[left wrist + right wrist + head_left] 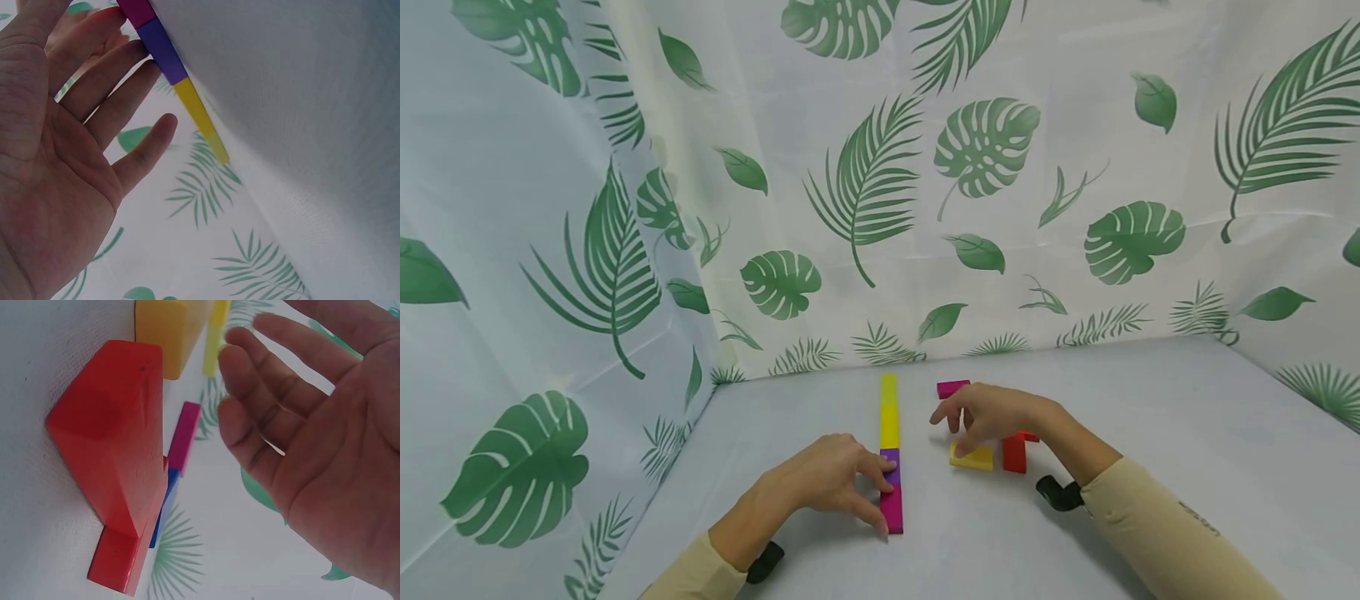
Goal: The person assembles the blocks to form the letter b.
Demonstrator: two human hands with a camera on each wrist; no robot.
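Observation:
A straight row of blocks runs away from me: magenta [892,517], purple [164,53], yellow [889,427] and yellow-green [889,390]. My left hand [823,473] lies along its left side, fingertips touching the purple and magenta blocks and the thumb by the near end. Over the loose blocks hovers my right hand [996,412], fingers loosely bent and apart. In the head view its thumb overlaps a yellow-orange block [973,458]; whether they touch I cannot tell. Just right of that block stands a red block [1014,455].
Another magenta block [952,388] lies beyond the right hand. A blue block [164,506] shows beside it in the right wrist view. Leaf-printed sheets [865,317] hang at the back and both sides of the pale table [1150,417].

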